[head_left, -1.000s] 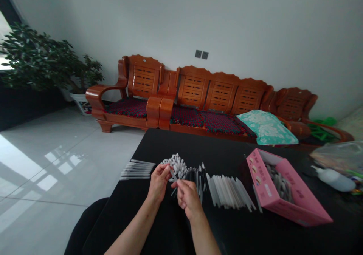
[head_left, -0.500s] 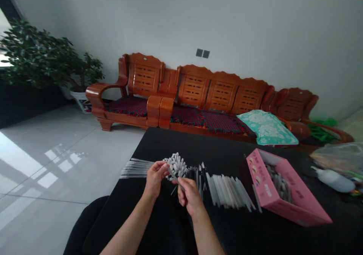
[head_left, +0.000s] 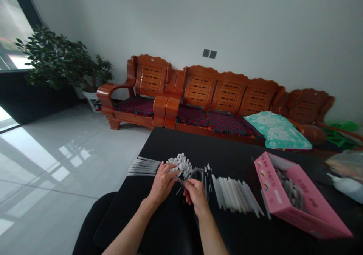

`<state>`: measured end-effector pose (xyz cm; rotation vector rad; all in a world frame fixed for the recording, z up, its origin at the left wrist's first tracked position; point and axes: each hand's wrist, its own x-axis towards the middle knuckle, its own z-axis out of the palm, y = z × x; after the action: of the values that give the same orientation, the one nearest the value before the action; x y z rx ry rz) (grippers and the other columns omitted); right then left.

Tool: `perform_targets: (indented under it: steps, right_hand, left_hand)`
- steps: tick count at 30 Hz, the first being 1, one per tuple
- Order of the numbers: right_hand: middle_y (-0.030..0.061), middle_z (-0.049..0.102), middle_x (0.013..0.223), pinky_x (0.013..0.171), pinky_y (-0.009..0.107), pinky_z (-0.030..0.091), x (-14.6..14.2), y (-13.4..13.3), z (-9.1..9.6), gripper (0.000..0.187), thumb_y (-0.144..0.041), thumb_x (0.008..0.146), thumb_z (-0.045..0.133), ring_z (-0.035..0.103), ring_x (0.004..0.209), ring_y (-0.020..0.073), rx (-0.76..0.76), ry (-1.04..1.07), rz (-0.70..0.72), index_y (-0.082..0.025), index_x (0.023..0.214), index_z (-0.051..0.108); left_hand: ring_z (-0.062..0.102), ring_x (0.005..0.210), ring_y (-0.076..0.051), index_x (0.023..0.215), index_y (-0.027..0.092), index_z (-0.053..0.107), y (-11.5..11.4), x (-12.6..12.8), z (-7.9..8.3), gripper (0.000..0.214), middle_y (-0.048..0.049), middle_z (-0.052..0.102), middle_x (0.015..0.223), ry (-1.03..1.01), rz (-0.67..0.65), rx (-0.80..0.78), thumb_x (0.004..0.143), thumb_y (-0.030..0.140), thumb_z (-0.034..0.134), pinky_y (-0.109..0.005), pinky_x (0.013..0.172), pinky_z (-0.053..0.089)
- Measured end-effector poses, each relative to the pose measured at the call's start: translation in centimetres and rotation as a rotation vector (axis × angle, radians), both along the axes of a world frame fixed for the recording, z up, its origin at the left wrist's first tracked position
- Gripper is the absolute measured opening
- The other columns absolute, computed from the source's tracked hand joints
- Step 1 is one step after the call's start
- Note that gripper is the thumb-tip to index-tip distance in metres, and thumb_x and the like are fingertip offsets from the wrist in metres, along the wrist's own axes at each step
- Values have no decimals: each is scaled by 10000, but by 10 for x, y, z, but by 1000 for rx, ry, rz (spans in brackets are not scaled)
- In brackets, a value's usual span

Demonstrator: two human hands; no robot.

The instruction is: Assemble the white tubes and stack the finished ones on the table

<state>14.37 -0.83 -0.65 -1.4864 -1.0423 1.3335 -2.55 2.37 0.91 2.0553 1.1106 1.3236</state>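
Note:
Both my hands meet over the near middle of a black table. My left hand is closed, its fingertips pinching one end of a thin grey tube. My right hand is closed on the tube's other end. Just beyond my fingers lies a heap of small white caps. A bunch of dark thin refills lies to the right of the heap. A row of white tubes lies further right.
A few assembled white pens lie at the table's left edge. An open pink box with white parts stands at right, a white bottle and a plastic bag behind it. A wooden sofa and a potted plant stand beyond.
The camera has turned a little left. My hands stayed together over the table, and the left hand drew closer to the right along the thin tube.

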Motion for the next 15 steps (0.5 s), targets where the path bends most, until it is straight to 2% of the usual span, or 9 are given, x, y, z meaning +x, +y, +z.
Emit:
perform_targets:
  steps: [4, 7, 9, 11, 13, 15]
  right_hand:
    - [-41, 536, 440, 263, 151, 207, -1, -2, 3, 310, -434, 769, 583, 410, 281, 61, 8, -19, 36, -131, 729, 630]
    - [-29, 568, 465, 268, 143, 228, 0, -6, 4, 329, -441, 782, 578, 442, 295, 65, 14, -7, 71, -119, 773, 645]
    - [-18, 598, 492, 272, 138, 239, 6, -8, 3, 376, -476, 786, 580, 468, 307, 72, 17, 1, 48, -113, 853, 653]
    - [-14, 608, 500, 273, 138, 243, 16, -9, 0, 406, -496, 769, 596, 476, 312, 76, 20, -5, -19, -110, 883, 652]
    - [-13, 602, 488, 273, 142, 248, 30, -9, -3, 410, -496, 731, 625, 472, 309, 79, 18, -7, -117, -107, 857, 649]
    - [-15, 592, 477, 270, 149, 252, 47, -8, -6, 413, -498, 693, 649, 468, 307, 84, 22, -11, -239, -108, 829, 645]
  left_hand:
    - [638, 892, -271, 867, 339, 783, -1, 5, -7, 193, -64, 718, 857, -86, -188, -134, 739, 212, 716, -527, 1132, 215]
    - [636, 833, -262, 836, 324, 787, 1, -7, -14, 123, -68, 711, 787, -78, -229, -192, 758, 279, 704, -495, 1115, 266]
    - [635, 842, -256, 884, 314, 783, 5, -26, -19, 150, -71, 715, 820, 36, -169, -152, 804, 310, 656, -483, 1095, 296]
    - [634, 843, -250, 937, 300, 773, 10, -53, -25, 197, -67, 717, 855, 192, -47, -76, 852, 318, 596, -485, 1071, 317]
    - [635, 850, -247, 951, 290, 763, 17, -83, -31, 211, -57, 717, 873, 309, 65, -14, 869, 335, 574, -471, 1030, 362]
    - [633, 836, -241, 929, 289, 761, 23, -108, -38, 213, -48, 718, 874, 378, 116, 37, 871, 360, 570, -440, 968, 418]
